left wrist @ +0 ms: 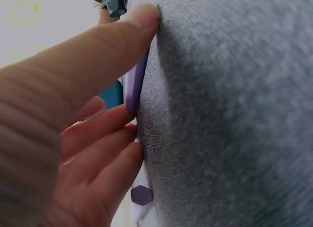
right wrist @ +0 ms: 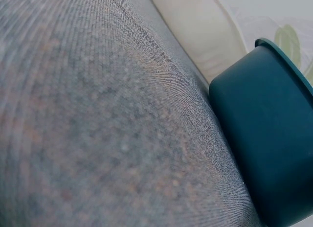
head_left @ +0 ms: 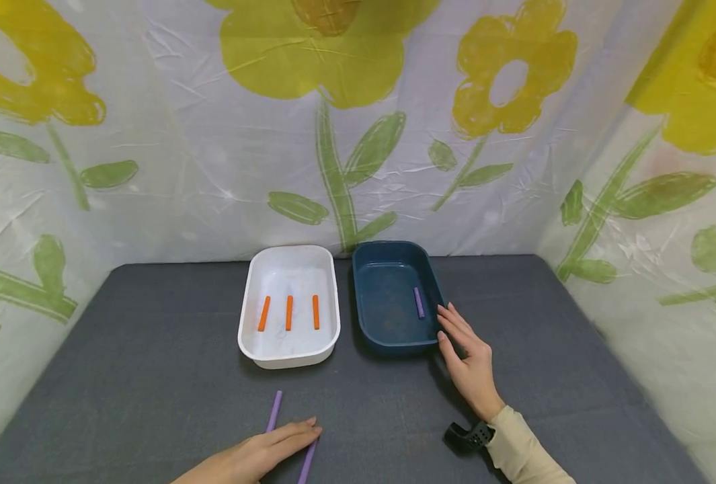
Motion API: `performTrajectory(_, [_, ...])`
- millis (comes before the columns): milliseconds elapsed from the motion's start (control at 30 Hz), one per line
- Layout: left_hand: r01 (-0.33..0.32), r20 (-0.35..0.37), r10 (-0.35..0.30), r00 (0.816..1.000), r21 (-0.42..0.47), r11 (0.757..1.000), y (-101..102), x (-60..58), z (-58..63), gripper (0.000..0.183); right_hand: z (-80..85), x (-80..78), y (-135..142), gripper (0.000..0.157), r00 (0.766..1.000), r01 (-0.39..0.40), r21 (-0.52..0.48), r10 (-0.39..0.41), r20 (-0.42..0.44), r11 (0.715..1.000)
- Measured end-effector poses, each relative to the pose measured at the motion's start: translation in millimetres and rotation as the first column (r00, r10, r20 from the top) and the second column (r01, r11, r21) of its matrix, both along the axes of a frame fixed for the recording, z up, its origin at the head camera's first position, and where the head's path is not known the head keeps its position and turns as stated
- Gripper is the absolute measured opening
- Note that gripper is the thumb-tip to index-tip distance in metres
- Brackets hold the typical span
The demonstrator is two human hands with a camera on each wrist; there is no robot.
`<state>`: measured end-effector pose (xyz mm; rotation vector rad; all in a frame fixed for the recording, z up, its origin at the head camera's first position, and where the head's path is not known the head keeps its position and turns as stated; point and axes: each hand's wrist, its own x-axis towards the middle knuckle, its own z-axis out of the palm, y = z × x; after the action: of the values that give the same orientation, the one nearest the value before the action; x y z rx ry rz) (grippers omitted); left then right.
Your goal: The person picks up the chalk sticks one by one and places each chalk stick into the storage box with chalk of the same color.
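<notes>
My left hand is low over the table with its fingers stretched across a purple stick. In the left wrist view the thumb tip and fingertips are right at this stick. Just beyond the same hand lies another purple stick; its hexagonal end shows in the left wrist view. At the right wall of a dark blue tub is my right hand, its extended fingers against the rim. Inside that tub is a short purple stick.
A white tub stands left of the blue one, with orange sticks spaced across its floor. Dark grey cloth covers the table. Behind it hangs a flower-print curtain. A black strap is on the right wrist.
</notes>
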<state>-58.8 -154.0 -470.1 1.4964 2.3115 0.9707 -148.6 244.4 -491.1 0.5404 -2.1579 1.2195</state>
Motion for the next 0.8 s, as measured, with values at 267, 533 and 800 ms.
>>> performTrajectory(267, [-0.019, -0.015, 0.019, 1.000, 0.014, 1.000, 1.1, 2.0, -1.8, 0.075, 2.4, 1.3, -0.3, 0.043, 1.000, 0.010, 0.003, -0.010, -0.017, 1.000])
performTrajectory(533, [0.042, 0.030, -0.044, 0.999, 0.084, 0.996, 8.6, -2.7, -8.7, 0.072, 2.4, 1.8, -1.3, 0.043, 1.000, 0.001, -0.005, -0.001, -0.004, 1.000])
performTrajectory(800, [0.061, -0.051, -0.052, 0.997, 0.206, 0.977, 17.7, -8.8, -17.9, 0.073, 4.5, 2.4, -1.6, 0.043, 1.000, 0.008, 0.007, -0.008, -0.003, 1.000])
